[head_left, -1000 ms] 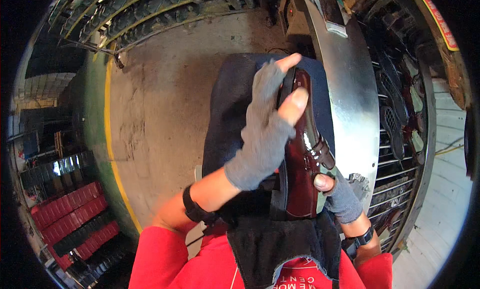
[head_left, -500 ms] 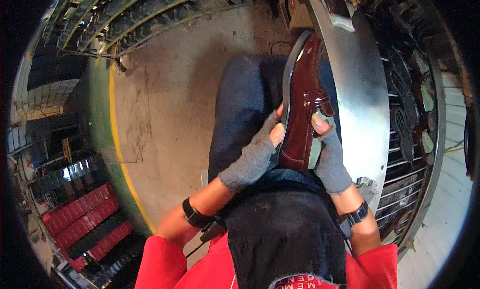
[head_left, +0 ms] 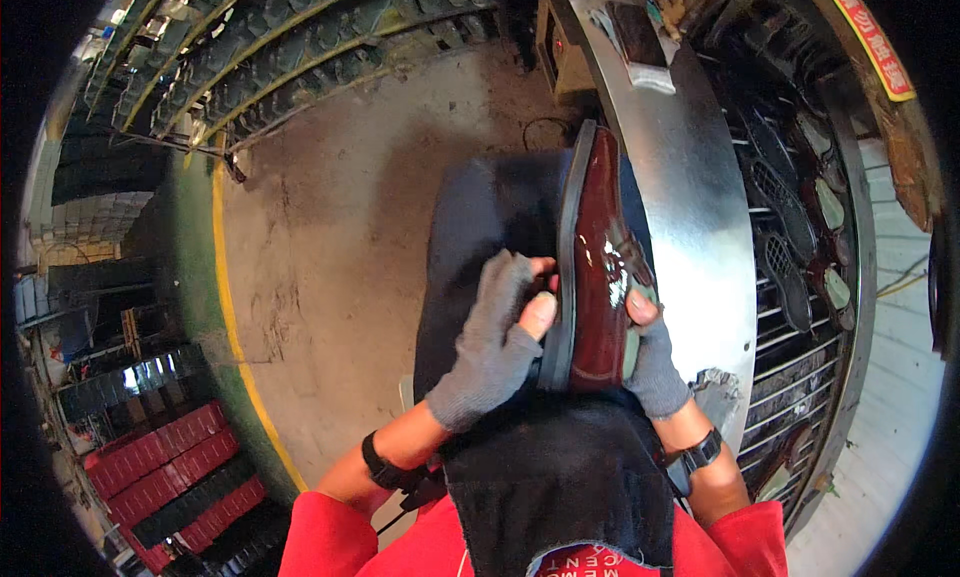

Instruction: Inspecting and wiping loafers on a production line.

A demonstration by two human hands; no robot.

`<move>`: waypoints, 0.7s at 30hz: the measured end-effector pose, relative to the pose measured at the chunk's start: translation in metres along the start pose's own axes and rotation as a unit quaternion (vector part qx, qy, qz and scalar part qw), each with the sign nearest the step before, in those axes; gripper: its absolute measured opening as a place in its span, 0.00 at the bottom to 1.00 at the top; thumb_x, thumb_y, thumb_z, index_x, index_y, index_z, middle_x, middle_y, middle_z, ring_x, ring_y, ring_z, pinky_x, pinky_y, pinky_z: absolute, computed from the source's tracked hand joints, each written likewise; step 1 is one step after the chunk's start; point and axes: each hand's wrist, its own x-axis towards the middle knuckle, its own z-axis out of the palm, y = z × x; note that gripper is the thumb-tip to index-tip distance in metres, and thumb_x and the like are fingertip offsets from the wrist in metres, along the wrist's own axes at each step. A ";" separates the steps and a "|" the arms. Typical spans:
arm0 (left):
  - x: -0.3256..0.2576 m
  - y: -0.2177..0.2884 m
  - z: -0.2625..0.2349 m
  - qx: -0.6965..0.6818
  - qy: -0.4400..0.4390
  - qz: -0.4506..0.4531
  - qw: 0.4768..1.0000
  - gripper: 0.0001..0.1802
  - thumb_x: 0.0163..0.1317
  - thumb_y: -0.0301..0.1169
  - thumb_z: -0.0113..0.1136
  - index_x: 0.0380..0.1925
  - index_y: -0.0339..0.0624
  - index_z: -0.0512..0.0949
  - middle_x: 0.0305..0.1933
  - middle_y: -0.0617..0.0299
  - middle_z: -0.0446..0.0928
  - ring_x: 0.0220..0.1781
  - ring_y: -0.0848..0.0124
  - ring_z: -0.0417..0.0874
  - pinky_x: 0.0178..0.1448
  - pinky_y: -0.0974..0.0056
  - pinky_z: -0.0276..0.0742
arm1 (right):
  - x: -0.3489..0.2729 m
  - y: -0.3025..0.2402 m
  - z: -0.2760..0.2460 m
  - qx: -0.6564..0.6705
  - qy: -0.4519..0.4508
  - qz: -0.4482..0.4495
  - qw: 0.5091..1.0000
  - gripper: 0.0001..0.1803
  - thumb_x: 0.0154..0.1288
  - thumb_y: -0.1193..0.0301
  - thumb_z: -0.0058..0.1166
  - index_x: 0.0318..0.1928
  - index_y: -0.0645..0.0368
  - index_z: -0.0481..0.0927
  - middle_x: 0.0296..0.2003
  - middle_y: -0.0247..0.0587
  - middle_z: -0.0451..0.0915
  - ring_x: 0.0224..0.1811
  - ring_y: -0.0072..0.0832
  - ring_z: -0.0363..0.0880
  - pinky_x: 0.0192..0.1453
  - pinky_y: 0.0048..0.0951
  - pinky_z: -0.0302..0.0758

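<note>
A glossy dark red leather shoe [head_left: 598,327] with a dark sole stands tilted over my lap, its toe pointing away from me and its sole turned to the left. My right hand [head_left: 655,362], in a grey fingerless glove, grips it on the right side, the thumb pressed at the shoe's opening by a pale green inner piece; the other fingers are hidden. On the sole side is my left hand [head_left: 490,337], gloved the same way. Its thumb and fingers are apart, with the fingertips close to the sole's edge; whether they touch it I cannot tell.
A metal worktop [head_left: 700,217] runs along my right, with a dark flat block [head_left: 637,35] at its far end. Beyond it, a barred rack [head_left: 800,377] carries several soles and shoe parts. Shelves of dark shoe-shaped forms [head_left: 330,57] stand far left; red slotted trays [head_left: 165,447] sit nearer left.
The shoe has come nearer to me and turned, so its sole shows more. My left hand has drawn slightly away from the sole. My right hand keeps its hold.
</note>
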 end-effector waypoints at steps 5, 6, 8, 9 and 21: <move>-0.008 0.029 -0.027 -0.111 -0.082 -0.061 0.989 0.24 0.75 0.32 0.61 0.66 0.31 0.71 0.51 0.57 0.75 0.55 0.68 0.78 0.69 0.61 0.72 | -0.056 0.014 -0.010 -0.023 0.018 0.043 0.999 0.51 0.59 0.47 0.71 0.74 0.66 0.69 0.62 0.51 0.82 0.59 0.41 0.86 0.67 0.40 0.84; -0.008 0.033 -0.027 -0.085 -0.050 -0.019 0.995 0.23 0.74 0.31 0.63 0.64 0.31 0.72 0.50 0.57 0.76 0.54 0.67 0.78 0.68 0.61 0.73 | -0.061 0.014 -0.011 -0.012 -0.009 0.049 0.999 0.53 0.56 0.45 0.73 0.74 0.65 0.69 0.62 0.50 0.82 0.59 0.40 0.86 0.66 0.40 0.84; -0.006 0.040 -0.030 -0.056 -0.018 0.025 0.998 0.22 0.73 0.30 0.64 0.61 0.31 0.72 0.49 0.57 0.77 0.53 0.65 0.79 0.68 0.61 0.73 | -0.065 0.013 -0.009 -0.015 -0.016 0.048 0.999 0.56 0.53 0.43 0.75 0.74 0.64 0.69 0.63 0.48 0.82 0.60 0.38 0.86 0.67 0.38 0.84; -0.005 0.042 -0.031 -0.011 -0.041 0.085 0.995 0.21 0.72 0.29 0.64 0.60 0.31 0.73 0.50 0.56 0.78 0.53 0.65 0.79 0.67 0.60 0.73 | -0.065 0.012 -0.006 -0.013 -0.016 0.046 0.999 0.56 0.53 0.43 0.75 0.74 0.64 0.69 0.63 0.48 0.82 0.60 0.38 0.86 0.67 0.38 0.84; -0.017 0.051 -0.051 0.099 -0.069 0.137 0.983 0.28 0.67 0.32 0.70 0.62 0.31 0.73 0.46 0.52 0.81 0.46 0.60 0.84 0.54 0.58 0.81 | -0.073 0.002 0.014 -0.127 -0.073 -0.006 0.989 0.58 0.55 0.45 0.71 0.79 0.64 0.62 0.72 0.47 0.74 0.72 0.36 0.75 0.79 0.41 0.68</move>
